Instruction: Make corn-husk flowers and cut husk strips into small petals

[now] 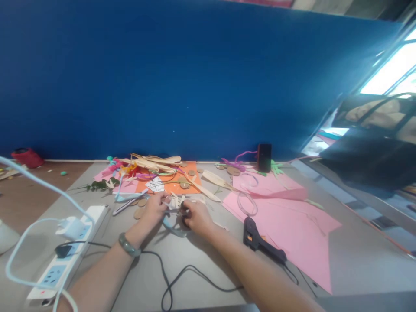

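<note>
My right hand (pixel 199 216) is closed around the dark handles of a pair of scissors (pixel 185 214), near the middle of the table. The blades point left, toward my left hand (pixel 156 207). My left hand is pinched on a thin, pale strip at the blades; its exact kind is too small to make out. Below both hands a light blue-grey band (pixel 177 232) curves over the tabletop; whether it joins the pinched strip is hidden. Short cream-coloured pieces (pixel 175 201) lie just behind the fingers. A utility knife (pixel 130 203) and round wooden slices (pixel 139 213) rest left of my left hand.
A black glue gun (pixel 263 242) lies right of my right arm beside pink sheets (pixel 286 221). Its cable crosses the front. A power strip (pixel 69 251) with white cords stands left. Dried husk strips (pixel 152 164), an orange sheet (pixel 194 169) and a dark box (pixel 264 158) line the blue partition (pixel 195 86).
</note>
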### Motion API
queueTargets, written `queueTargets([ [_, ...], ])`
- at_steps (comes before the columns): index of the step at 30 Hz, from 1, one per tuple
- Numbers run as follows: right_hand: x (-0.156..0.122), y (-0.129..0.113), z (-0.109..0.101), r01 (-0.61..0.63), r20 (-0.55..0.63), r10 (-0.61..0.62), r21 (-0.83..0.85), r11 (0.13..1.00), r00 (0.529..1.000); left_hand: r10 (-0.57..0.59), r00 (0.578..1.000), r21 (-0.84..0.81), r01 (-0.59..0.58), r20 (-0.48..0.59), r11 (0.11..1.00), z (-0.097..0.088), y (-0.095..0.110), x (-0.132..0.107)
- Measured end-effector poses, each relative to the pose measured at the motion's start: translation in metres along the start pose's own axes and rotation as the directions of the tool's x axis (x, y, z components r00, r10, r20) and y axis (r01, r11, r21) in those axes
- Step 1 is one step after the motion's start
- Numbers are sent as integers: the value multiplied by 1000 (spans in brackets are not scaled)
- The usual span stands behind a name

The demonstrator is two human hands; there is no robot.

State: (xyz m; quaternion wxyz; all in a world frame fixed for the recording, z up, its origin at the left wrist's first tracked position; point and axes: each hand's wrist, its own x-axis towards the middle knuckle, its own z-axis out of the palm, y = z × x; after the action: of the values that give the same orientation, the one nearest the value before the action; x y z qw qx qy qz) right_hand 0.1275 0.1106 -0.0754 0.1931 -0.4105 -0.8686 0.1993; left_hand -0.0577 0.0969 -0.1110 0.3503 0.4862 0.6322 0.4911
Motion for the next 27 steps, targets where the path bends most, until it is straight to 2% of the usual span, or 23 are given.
queueTargets([
  [3, 0, -4, 5, -9, 4, 10, -100, 995, 1000, 56, 998, 87, -54, -15, 995, -1, -9, 8],
  [7, 0, -5, 12, 7, -11, -8, -106, 994, 1000, 108, 994, 146, -107, 4, 983, 0, -14, 11],
  [11, -4, -3, 19, 53, -32, -54, -53, 997, 998, 127, 992, 172, -127, 11, 977, -2, -12, 11],
  [15, -5, -2, 20, 61, -106, -53, 75, 995, 993, 127, 992, 157, -128, 18, 979, -3, -9, 10],
  [18, 0, -1, 12, 15, -190, 27, 222, 975, 981, 123, 992, 126, -124, 21, 984, -1, -7, 7],
  [21, 7, 2, -3, -50, -245, 156, 393, 918, 957, 121, 992, 90, -122, 18, 988, 2, -3, 2],
  [27, 17, 18, -32, -155, -239, 354, 589, 793, 904, 121, 993, -4, -121, 7, 993, 3, 6, -2],
])
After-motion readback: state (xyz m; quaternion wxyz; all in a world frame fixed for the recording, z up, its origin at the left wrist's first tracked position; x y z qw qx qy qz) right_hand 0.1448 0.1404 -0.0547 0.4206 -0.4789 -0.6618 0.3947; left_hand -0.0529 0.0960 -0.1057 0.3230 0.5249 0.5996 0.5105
